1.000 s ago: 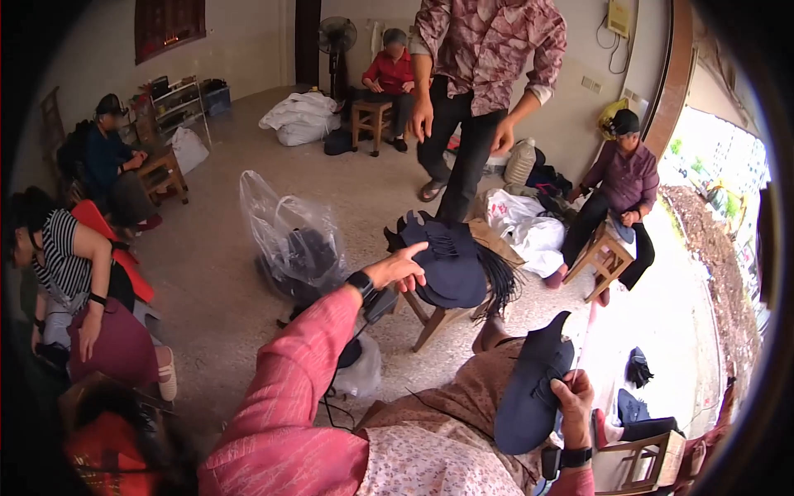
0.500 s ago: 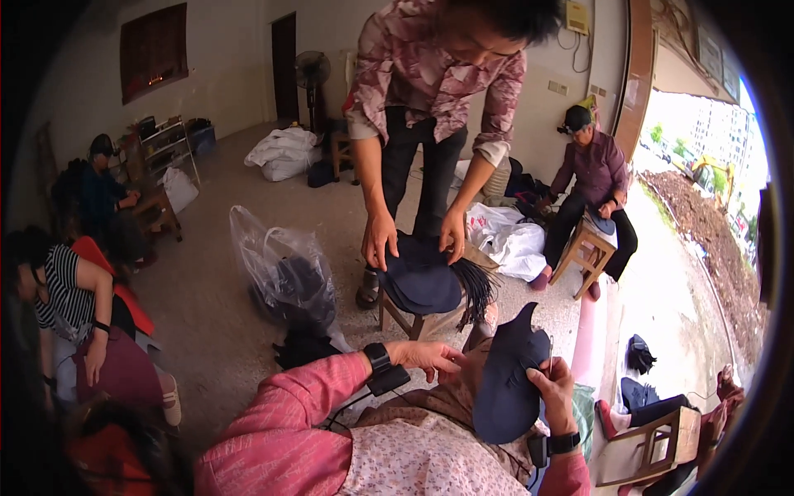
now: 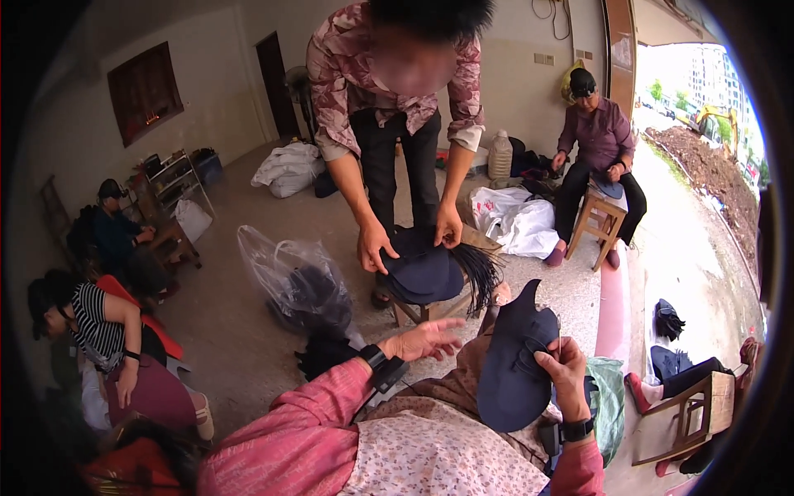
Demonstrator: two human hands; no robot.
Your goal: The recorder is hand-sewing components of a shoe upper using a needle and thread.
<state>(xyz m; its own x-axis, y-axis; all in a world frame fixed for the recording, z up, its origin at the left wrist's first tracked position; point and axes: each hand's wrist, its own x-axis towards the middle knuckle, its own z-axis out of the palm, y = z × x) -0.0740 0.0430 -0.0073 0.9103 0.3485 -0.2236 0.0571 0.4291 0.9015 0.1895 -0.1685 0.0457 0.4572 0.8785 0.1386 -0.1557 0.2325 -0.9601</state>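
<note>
My right hand (image 3: 567, 372) pinches the edge of a flat navy-blue fabric piece (image 3: 517, 364), between thumb and fingers. The piece is rounded at the bottom and runs up to a curved point; loops of dark thread lie on its face. My left hand (image 3: 423, 339) hovers to the left of it, fingers spread, with nothing in it. Just beyond, a co-worker's two hands (image 3: 413, 240) rest on a stack of similar dark pieces (image 3: 426, 277) on a wooden stool (image 3: 413, 312). Black cords (image 3: 480, 273) hang off the stack's right side. A patterned apron (image 3: 438, 450) covers my lap.
A clear plastic bag (image 3: 289, 264) with dark contents stands left of the stool. White sacks (image 3: 513, 219) lie behind it on the right. Other people sit around, one on a stool (image 3: 600, 219) by the doorway. A green bag (image 3: 610, 405) lies beside my right forearm.
My left hand's fingers have stretched apart. The fabric piece stays in my right hand, its face turned a little more to view. The view has shifted; the co-worker's hands remain at the stack.
</note>
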